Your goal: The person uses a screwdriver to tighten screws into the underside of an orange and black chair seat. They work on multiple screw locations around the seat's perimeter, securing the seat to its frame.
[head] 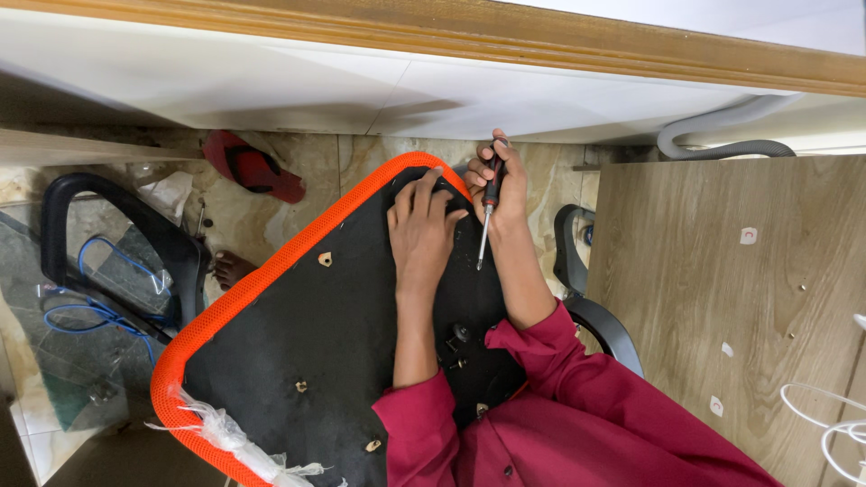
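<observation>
Dominating the view is an upturned chair seat (325,334), its black underside facing up and a bright orange mesh edge running round it, sitting tilted across the person's lap. Off to the right stands a wooden panel (722,289) with pale grain, and at the left a black armrest (117,243) lies on the marble floor (298,194) with a blue cable (99,302) looped beside it. A red slipper (253,167) rests near the wall. Now the hands: the left hand (422,230) lies flat on the black underside near the seat's far corner, fingers spread and pressing down, holding nothing. Right beside it, the right hand (498,180) is wrapped around a screwdriver (488,203), handle up in the fist, shaft angled down, tip just above the black fabric. Small screws (456,341) sit on the seat between the forearms.
</observation>
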